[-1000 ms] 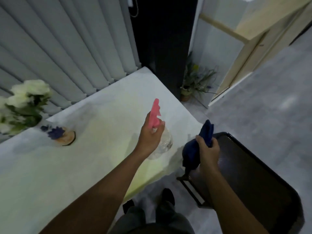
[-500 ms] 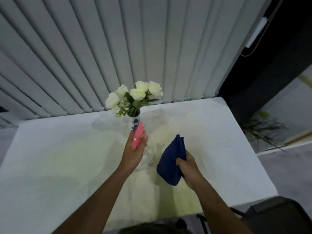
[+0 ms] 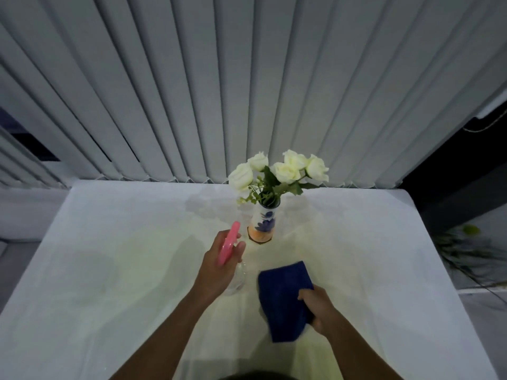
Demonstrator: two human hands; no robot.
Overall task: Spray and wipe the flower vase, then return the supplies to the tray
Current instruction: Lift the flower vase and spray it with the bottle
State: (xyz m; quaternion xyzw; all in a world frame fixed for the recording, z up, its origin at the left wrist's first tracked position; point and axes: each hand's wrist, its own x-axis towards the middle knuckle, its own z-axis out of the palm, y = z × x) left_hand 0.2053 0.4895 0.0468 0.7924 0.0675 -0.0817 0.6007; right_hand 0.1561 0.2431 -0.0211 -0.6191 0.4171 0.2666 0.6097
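A white vase [image 3: 264, 223] with blue flower print and an orange base stands upright on the white table [image 3: 109, 270], holding white roses [image 3: 279, 171]. My left hand [image 3: 219, 264] grips a clear spray bottle [image 3: 238, 278] with a pink head [image 3: 229, 244], its nozzle pointing toward the vase from just left of it and nearer to me. My right hand [image 3: 315, 308] holds a dark blue cloth [image 3: 282, 297] low over the table, nearer to me than the vase. No tray is in view.
Grey vertical blinds [image 3: 247, 91] hang right behind the table's far edge. A dark gap and a green potted plant [image 3: 472, 248] lie past the table's right edge.
The view has swung from the dark chair at the table's right end to face the table squarely. Both hands moved over the table, bringing the bottle and cloth close to the vase.
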